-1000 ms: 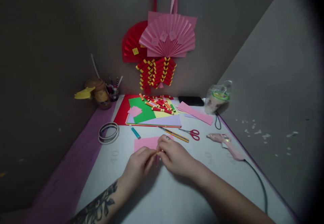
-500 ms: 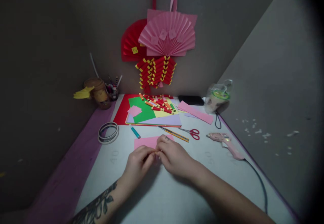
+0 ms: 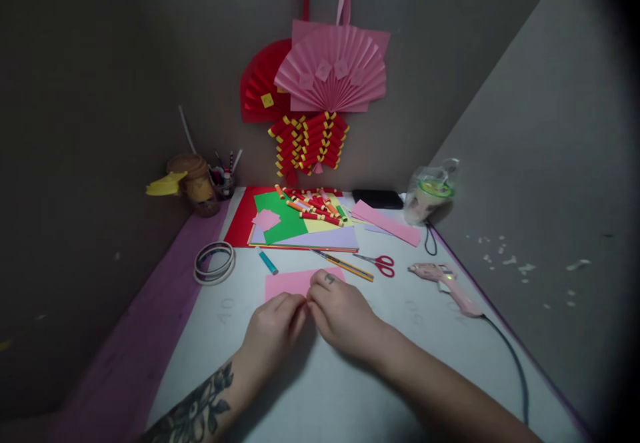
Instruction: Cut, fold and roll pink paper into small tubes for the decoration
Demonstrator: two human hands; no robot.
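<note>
Two hands of yours meet at the near side of the flat pink rectangular paper sheet [image 3: 286, 285], which lies on the white tabletop [image 3: 330, 396]. Your left hand [image 3: 271, 319] comes in from the sheet's left and your right hand [image 3: 343, 313] from its right, fingers curled and fingertips all but touching in a pinching pose. Whatever may be between them is hidden, so I cannot tell whether either hand grips something, nor whether your fingers press on the sheet.

With so fine a pinch, a small piece could slip or crease if you pulled unevenly. Your knuckles cover part of the sheet, so a stray fingertip could wrinkle it unnoticed.

Just beyond the sheet, towards its right, lie the slim yellow-and-black stick-like tool [image 3: 347, 268] and the red-handled metal scissors [image 3: 384, 266]; a careless forward reach could knock them. The teal tube-shaped stick [image 3: 268, 262] near the sheet's far left corner might roll if bumped. Well to the sheet's right rests the pale pink glue gun [image 3: 453, 285], a green light [image 3: 449, 278] showing. If that means power, its tip may be hot, and your right forearm [image 3: 435, 386] snagging the dark cord [image 3: 525, 389] could drag it.
</note>
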